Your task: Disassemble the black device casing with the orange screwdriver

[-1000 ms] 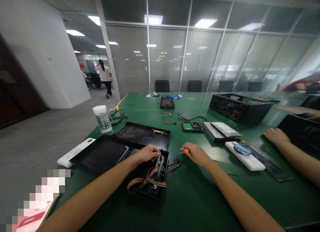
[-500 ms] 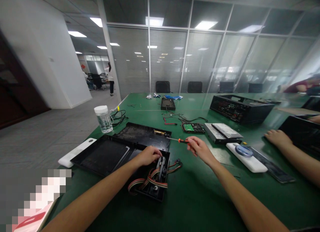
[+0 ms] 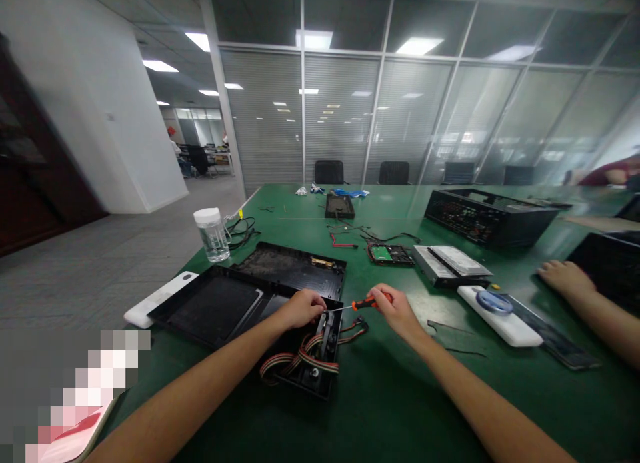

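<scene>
My right hand (image 3: 391,308) grips an orange-and-black screwdriver (image 3: 369,303), its thin metal shaft pointing left. The tip reaches the right end of an open black plastic casing (image 3: 210,310), close to my left fingertips. My left hand (image 3: 304,308) is closed in a pinch at a small dark part (image 3: 327,326) inside that casing; what the fingers hold is too small to make out. Striped ribbon wires (image 3: 320,364) in red, black and white loop over the near end of the casing. Behind it lies a flat black cover (image 3: 280,270) with a brass-coloured strip.
A clear bottle (image 3: 213,236) and a white box-like item (image 3: 157,302) stand left. To the right are a green circuit board (image 3: 384,254), a silver drive (image 3: 450,263), a white device (image 3: 500,316) and a black computer case (image 3: 485,216). Another person's hand (image 3: 565,276) rests further right.
My right hand has brought the screwdriver down, its tip moving from the rear cover to beside my left fingers. My left hand stays at the casing. The view has shifted slightly.
</scene>
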A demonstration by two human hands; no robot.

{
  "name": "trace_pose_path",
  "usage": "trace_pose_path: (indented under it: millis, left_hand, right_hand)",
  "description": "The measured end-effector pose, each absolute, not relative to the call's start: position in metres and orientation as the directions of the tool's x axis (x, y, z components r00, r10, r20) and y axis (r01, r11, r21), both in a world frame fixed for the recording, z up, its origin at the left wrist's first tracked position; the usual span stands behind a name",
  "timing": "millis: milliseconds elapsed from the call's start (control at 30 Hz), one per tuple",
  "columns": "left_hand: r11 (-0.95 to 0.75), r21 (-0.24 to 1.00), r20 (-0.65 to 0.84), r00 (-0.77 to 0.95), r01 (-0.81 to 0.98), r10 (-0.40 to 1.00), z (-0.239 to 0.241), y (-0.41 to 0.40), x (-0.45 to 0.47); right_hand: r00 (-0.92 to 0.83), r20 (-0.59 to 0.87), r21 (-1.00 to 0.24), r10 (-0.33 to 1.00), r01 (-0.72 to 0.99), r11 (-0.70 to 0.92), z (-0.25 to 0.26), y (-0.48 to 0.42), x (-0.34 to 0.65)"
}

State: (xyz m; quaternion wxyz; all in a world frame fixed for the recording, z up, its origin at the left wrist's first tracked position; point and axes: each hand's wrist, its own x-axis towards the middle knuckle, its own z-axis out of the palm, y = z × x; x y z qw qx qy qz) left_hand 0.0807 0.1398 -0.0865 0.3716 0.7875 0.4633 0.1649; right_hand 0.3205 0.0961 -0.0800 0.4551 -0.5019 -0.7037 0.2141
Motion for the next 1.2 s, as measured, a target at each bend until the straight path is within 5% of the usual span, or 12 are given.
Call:
trace_pose_path:
  millis: [233, 567, 1200]
  left_hand:
    - [-0.263, 0.767, -0.083, 0.496, 0.586, 0.864, -0.087, 0.137, 0.082]
    - [-0.280, 0.751, -0.084, 0.508, 0.597, 0.857, -0.090, 0.140, 0.081]
    - [-0.272, 0.762, -0.081, 0.504, 0.587, 0.860, -0.090, 0.140, 0.082]
  right_hand:
    - [-0.076, 0.444, -0.727, 0.893, 0.553, 0.408, -0.078, 0.095, 0.322]
    - [-0.224, 0.500, -0.499, 0.837, 0.715, 0.490, -0.049, 0.084, 0.308]
    - [-0.171, 0.509, -0.546, 0.843, 0.693, 0.470, -0.055, 0.087, 0.311]
